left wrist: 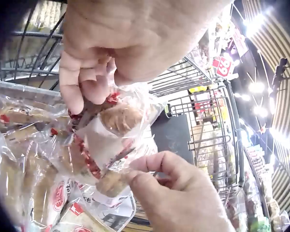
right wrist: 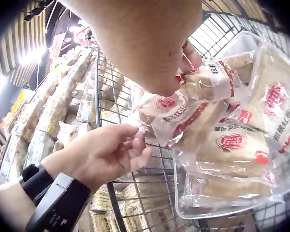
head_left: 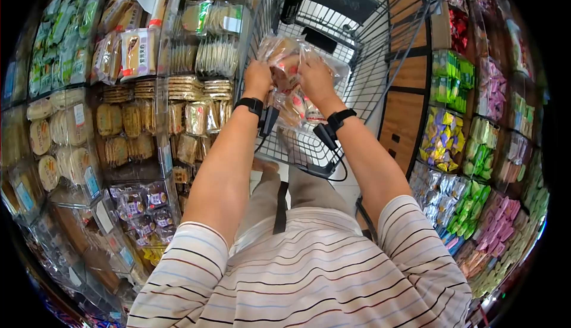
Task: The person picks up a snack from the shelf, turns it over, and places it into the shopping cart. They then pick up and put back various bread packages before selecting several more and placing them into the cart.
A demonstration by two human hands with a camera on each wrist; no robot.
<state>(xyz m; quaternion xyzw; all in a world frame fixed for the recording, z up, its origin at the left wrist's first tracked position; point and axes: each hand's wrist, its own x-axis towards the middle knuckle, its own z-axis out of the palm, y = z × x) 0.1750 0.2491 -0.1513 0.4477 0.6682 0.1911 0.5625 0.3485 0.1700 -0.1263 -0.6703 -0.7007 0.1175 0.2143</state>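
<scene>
Over the shopping cart, both hands hold a clear-wrapped bread pack [left wrist: 99,140] with red and white print. My left hand [head_left: 259,78] pinches the wrapper's edge at the left; in the right wrist view its thumb and fingertips meet at the plastic. My right hand [head_left: 318,81] grips the other side, and in the left wrist view its thumb and forefinger pinch the pack's end. Under and beside it, several similar bread packs [right wrist: 232,142] lie in a clear plastic bin [right wrist: 183,210] inside the cart.
The wire cart [head_left: 372,84] also carries a dark bottle [head_left: 293,1] and a flat black object [head_left: 319,40]. Shelves of wrapped baked goods [head_left: 138,51] stand close on the left. On the right are bins of colourful packaged snacks [head_left: 443,140].
</scene>
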